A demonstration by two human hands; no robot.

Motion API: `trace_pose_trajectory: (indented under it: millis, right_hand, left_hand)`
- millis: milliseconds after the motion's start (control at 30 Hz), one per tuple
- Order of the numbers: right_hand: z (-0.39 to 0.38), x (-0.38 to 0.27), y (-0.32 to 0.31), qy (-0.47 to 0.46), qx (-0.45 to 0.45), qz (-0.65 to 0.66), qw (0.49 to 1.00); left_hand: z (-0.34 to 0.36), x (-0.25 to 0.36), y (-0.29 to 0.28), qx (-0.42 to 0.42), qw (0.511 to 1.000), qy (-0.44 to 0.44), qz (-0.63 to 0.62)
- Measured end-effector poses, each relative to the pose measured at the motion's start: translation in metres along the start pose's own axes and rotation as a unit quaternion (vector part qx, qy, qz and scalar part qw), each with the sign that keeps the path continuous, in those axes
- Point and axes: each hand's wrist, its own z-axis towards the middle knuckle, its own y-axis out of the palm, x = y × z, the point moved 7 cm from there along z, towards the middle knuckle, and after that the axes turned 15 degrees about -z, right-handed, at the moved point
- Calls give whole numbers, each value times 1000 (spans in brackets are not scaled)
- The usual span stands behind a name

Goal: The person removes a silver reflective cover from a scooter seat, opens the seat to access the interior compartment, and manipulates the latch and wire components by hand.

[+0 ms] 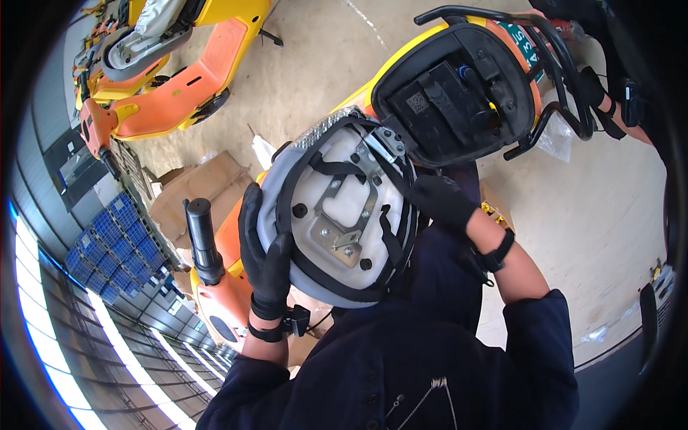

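Observation:
A scooter seat lies with its underside facing me, tilted in front of my body. It shows a pale shell, a grey padded rim, black straps and a metal bracket plate. A metal hinge sits at its upper right end. My left hand, in a black glove, wraps round the left rim, thumb on the near side. My right hand, also gloved, is closed at the right rim below the hinge; its fingertips are partly hidden against the dark edge.
Beyond the seat stands a yellow and orange scooter, its black storage well uncovered and its handlebar grip at left. A co-worker's gloved hand is near its black rear rack. Other scooters, cardboard and blue crates stand left.

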Motion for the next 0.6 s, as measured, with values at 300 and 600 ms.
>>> trace_pose_trajectory:
  millis: [300, 600]
  right_hand:
    - [-57, -18, 9, -109, 60, 252, 960]
    - [-78, -38, 2, -65, 97, 274, 955]
  left_hand:
    - [17, 109, 62, -238, 953, 62, 177]
    - [26, -62, 180, -461, 723, -460, 229]
